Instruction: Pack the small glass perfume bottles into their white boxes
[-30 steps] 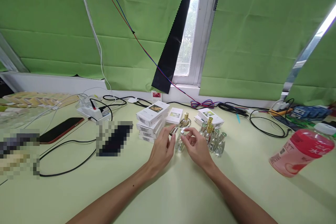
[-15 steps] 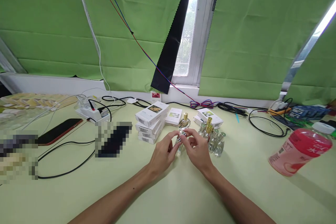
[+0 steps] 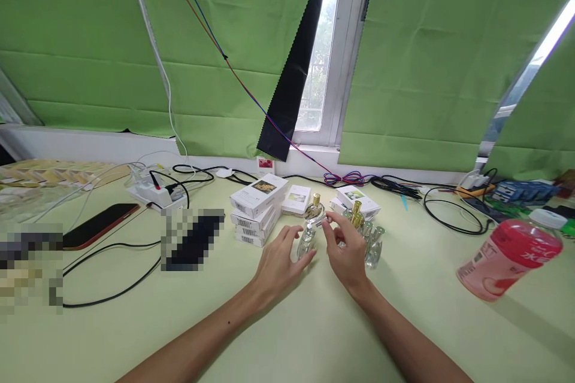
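Bright window, soft shadow by pink bottle, stretched edges, pixelated patches

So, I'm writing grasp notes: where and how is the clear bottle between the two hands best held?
I'd take the clear bottle by its body, from the left: it stands white top up, the body is wider than the top, and the left grip curves open on that side. The right grip likely crowds the other side.

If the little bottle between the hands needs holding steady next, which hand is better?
Probably the left hand: its thumb and fingers are spread right by the little bottle. The right hand seems busy pinching a silvery cap.
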